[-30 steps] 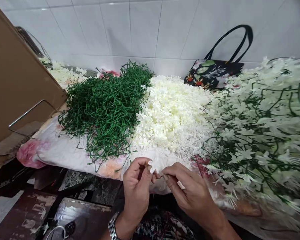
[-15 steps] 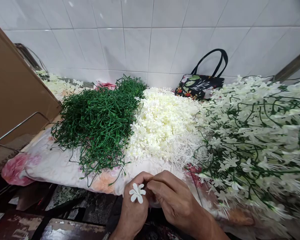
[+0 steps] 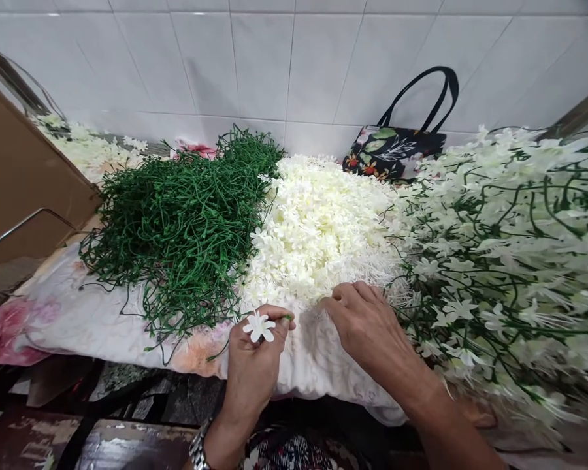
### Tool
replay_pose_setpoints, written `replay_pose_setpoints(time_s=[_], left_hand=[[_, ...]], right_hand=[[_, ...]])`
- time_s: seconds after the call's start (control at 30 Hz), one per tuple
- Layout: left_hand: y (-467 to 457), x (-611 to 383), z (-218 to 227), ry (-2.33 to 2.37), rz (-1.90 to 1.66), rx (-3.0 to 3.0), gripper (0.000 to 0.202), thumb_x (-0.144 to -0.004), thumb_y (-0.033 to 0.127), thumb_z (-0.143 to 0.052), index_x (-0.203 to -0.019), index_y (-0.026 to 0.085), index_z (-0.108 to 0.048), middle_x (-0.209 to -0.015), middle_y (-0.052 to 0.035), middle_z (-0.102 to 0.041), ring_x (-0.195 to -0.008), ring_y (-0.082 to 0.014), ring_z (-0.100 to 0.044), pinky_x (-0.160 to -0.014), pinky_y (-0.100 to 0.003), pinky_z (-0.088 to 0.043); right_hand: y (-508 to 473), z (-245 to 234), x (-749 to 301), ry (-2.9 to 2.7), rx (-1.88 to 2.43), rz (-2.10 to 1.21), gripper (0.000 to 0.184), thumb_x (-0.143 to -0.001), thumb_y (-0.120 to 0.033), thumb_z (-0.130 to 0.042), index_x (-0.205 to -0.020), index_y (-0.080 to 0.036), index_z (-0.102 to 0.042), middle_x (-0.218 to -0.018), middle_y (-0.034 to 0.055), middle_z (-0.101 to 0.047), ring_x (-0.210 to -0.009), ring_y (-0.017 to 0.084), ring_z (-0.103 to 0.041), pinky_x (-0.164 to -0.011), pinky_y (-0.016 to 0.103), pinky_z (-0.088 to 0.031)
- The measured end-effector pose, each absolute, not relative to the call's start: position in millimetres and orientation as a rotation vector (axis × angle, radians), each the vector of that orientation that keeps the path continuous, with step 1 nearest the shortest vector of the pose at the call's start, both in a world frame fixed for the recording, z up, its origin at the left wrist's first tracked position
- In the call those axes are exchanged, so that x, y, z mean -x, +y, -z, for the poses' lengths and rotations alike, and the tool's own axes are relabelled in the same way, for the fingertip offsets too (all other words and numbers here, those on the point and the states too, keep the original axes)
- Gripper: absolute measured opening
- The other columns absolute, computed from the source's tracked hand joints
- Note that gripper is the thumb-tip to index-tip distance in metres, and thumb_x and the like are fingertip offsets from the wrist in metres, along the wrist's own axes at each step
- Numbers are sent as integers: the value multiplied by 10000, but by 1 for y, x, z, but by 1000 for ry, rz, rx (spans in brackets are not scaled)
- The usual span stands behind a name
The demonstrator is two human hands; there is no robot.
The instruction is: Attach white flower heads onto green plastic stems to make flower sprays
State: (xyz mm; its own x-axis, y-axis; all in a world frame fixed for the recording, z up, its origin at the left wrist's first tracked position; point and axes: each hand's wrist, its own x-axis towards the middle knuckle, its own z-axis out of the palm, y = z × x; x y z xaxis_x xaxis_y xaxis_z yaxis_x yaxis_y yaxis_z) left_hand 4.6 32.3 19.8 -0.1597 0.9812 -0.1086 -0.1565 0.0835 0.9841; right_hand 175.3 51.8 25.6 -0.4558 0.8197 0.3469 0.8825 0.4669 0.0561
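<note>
One white flower (image 3: 259, 326) is held in left hand (image 3: 255, 362), green tip (image 3: 288, 317) pinched, presumably for steadiness; blossoms (image 3: 318, 222) heaped at far side of right hand (image 3: 367, 323), grip unclear.

Left hand (image 3: 255, 356) held white flower (image 3: 259, 326), green tip (image 3: 289, 317) poking from grip. Right hand (image 3: 362, 320) was at near edge of blossoms (image 3: 313, 225), grip unclear. Stems (image 3: 191, 215) lay heaped left, sprays (image 3: 509, 267) right; bag (image 3: 396, 153) stood by tiled wall (image 3: 262, 65).
</note>
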Motion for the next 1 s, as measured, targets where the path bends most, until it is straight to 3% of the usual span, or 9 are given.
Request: replay_pose_setpoints(time_s=[0.23, 0.43, 0.6, 0.77, 0.9, 1.0], left_hand=[[56, -12, -35, 1356, -1344, -1102, 82, -660, 137, -591, -664, 156, -670, -603, 6, -627, -559, -120, -526, -550, -222, -399], [76, -30, -36, 1515, -1129, -1669, 449, -599, -52, -460, -924, 181, -665, -800, -22, -596, -633, -133, -510, -565, -237, -377], [81, -39, -32, 1664, -966, -1974, 273, -593, -53, -428, -615, 194, -540, -631, 6, -429, -570, -141, -386, -533, -266, -298], [68, -27, -36, 1532, -1175, -1740, 268, -586, -29, -446, -662, 178, -598, -643, 18, -480, -548, -114, -416, -523, -236, -316], [52, -13, -40, 1370, -1276, -1393, 96, -652, 100, -570, -629, 162, -640, -641, 4, -555, -596, -125, -507, -549, -229, -374], [43, -8, -39, 1254, -1278, -1067, 34, -633, 185, -649, -623, 154, -659, -597, 13, -562, -539, -104, -479, -524, -230, -368]], right_hand=[[56, -17, -174, -2436, 1407, 281, 262, -726, 72, -473, -700, -163, -584, -721, 60, -506, -697, 191, -393, -629, 312, -275], [47, -15, -171, -2420, 1256, 153, 266, -788, 41, -415, -688, -164, -552, -710, 49, -494, -694, 186, -410, -643, 304, -310], [42, -20, -177, -2400, 1254, 133, 267, -836, -5, -398, -698, -163, -563, -687, 48, -504, -679, 188, -441, -653, 313, -341], [37, -22, -185, -2345, 1303, 113, 235, -854, -30, -425, -743, -151, -592, -700, 60, -524, -718, 203, -477, -674, 322, -362], [35, -19, -182, -2401, 1329, 27, 199, -825, -8, -472, -774, -155, -596, -745, 57, -523, -740, 198, -466, -677, 315, -360], [37, -16, -177, -2475, 1329, 25, 204, -806, 4, -493, -795, -167, -604, -783, 60, -520, -755, 200, -453, -671, 311, -354]])
